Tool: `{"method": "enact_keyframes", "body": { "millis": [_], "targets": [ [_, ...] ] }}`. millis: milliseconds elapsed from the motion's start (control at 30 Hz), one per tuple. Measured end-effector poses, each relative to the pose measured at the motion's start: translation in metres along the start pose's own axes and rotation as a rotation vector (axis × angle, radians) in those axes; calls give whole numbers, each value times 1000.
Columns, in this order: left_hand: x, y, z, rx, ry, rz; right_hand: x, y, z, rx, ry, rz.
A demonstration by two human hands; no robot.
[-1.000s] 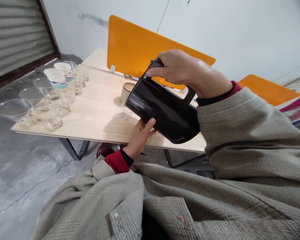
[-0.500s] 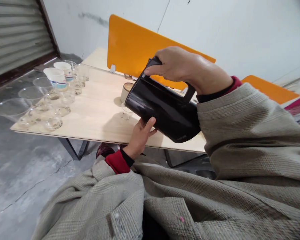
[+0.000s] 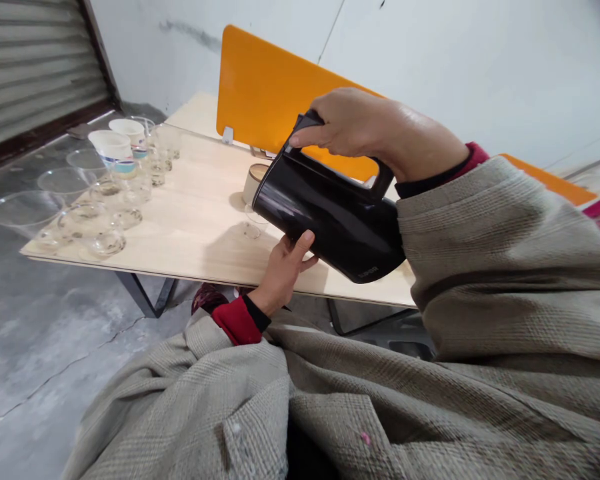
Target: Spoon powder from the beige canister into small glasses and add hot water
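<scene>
Right hand (image 3: 357, 127): gripping the handle of a glossy black cylindrical kettle (image 3: 333, 217) | kettle: tilting leftward above the pale wooden surface (image 3: 190, 213) | left hand (image 3: 280, 272): meeting kettle's lower side, grip unclear | small clear cup (image 3: 253, 229): standing near kettle's rim | 2 white paper cups (image 3: 113, 145): standing farther left

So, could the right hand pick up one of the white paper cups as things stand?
Probably not: the right hand grips the handle of the tilted black kettle, while the white paper cups stand on the left side of the table with clear cups around them.
</scene>
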State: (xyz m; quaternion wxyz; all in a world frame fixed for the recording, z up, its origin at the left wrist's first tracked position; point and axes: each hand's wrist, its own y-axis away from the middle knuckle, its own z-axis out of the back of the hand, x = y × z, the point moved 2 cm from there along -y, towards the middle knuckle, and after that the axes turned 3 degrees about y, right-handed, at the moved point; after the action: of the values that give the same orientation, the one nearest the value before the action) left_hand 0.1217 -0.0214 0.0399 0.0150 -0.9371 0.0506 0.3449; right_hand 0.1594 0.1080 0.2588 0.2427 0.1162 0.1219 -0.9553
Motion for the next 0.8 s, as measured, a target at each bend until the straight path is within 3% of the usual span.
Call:
{"method": "enact_keyframes", "body": {
  "millis": [200,500,633,800],
  "targets": [
    [-2,-1,-1,-3,-7,-4,2,4,9,47,-6,20],
    [-6,1,1,12,-159,-63,3,53,20,-63,-200,-201],
    [-8,-1,2,16,-242,-116,-10,79,17,-175,-294,-320],
    [-9,-6,-2,44,-288,-235,-47,110,-11,-477,-441,-324]
  ]
}}
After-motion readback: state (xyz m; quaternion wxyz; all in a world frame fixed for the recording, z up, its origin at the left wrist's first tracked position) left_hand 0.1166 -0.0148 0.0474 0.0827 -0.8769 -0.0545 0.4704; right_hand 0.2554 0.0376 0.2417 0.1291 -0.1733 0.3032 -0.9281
